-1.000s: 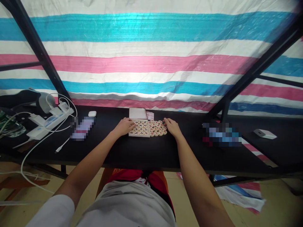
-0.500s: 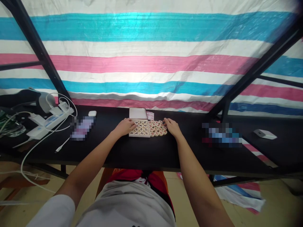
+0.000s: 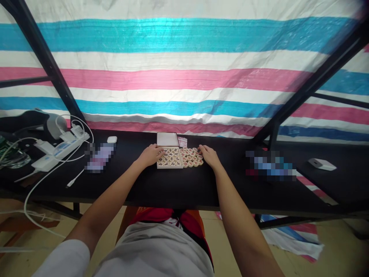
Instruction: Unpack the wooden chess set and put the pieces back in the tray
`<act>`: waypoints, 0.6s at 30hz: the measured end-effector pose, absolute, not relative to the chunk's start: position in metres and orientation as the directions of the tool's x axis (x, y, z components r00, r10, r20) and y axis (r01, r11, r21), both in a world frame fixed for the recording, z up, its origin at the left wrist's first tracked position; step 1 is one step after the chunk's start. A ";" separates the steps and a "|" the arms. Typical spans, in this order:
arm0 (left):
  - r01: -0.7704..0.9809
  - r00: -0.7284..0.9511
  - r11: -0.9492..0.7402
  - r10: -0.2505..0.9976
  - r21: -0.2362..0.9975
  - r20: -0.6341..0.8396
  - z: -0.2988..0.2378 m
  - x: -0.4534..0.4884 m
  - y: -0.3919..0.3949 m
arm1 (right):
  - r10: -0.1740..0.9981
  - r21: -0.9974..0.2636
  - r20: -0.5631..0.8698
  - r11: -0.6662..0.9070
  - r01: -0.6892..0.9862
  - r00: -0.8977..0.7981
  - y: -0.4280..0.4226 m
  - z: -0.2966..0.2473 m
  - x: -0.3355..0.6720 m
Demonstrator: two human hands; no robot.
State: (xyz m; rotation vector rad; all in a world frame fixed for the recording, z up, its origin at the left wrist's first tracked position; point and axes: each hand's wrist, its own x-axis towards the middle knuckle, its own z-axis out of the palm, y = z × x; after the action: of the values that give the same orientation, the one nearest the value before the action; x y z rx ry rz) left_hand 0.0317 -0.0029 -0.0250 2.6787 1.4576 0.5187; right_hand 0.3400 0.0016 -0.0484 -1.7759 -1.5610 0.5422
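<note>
A shallow white box (image 3: 170, 167) lies on the black table, filled with rows of round Chinese chess pieces (image 3: 172, 158) marked in black. My left hand (image 3: 150, 154) rests over the box's left edge, its fingers reaching onto the pieces there, apart and not closed. Against the box's right side sit rows of red-marked chess pieces (image 3: 190, 157). At their upper right corner is my right hand (image 3: 208, 154), fingers stretched out and touching or almost touching the end pieces. Behind the box stands its white lid (image 3: 167, 139), beside a small pink-and-white printed paper (image 3: 182, 142).
On the left lie a blurred-out phone (image 3: 100, 157), a white earphone case (image 3: 112, 139), a white power strip (image 3: 57, 154) and looping cables. A blurred-out object (image 3: 271, 165) and a white charger (image 3: 322, 164) are at the right. A striped tarp (image 3: 184, 80) hangs behind the table.
The view has tilted very slightly. Both hands keep nearly the same places, with only small finger movements, and the pieces look the same.
</note>
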 end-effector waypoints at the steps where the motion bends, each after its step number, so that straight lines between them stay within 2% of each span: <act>1: 0.810 0.499 -0.552 0.826 0.198 0.262 -0.026 0.031 -0.002 | 0.973 -0.732 0.138 -0.025 0.681 0.184 0.002 -0.048 0.340; 18: 0.832 0.429 -0.496 0.859 0.247 0.281 -0.029 0.033 0.003 | 0.973 -0.727 0.130 -0.037 0.686 0.190 -0.002 -0.043 0.337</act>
State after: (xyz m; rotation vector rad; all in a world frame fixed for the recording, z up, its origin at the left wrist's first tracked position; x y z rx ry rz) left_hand 0.0327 0.0030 -0.0289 2.5949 1.5385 0.5756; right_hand 0.3373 -0.0022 -0.0433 -1.7889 -1.5615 0.5390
